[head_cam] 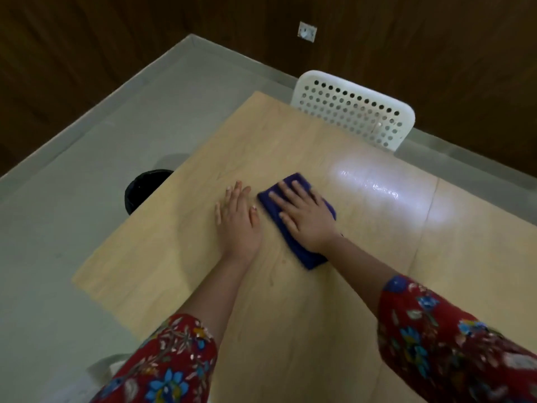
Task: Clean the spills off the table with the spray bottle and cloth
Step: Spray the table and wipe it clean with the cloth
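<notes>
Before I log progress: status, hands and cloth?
Left hand flat on table. Right hand pressing blue cloth. Spray bottle unseen. Wet-looking sheen beyond cloth.

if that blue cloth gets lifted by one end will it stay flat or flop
Probably flop: the blue cloth lies folded and flat on the table under the straight fingers of the right hand. Pushed, it likely slides easily, since the tabletop looks smooth, with a wet sheen nearby. It looks thin, so probably light.
</notes>
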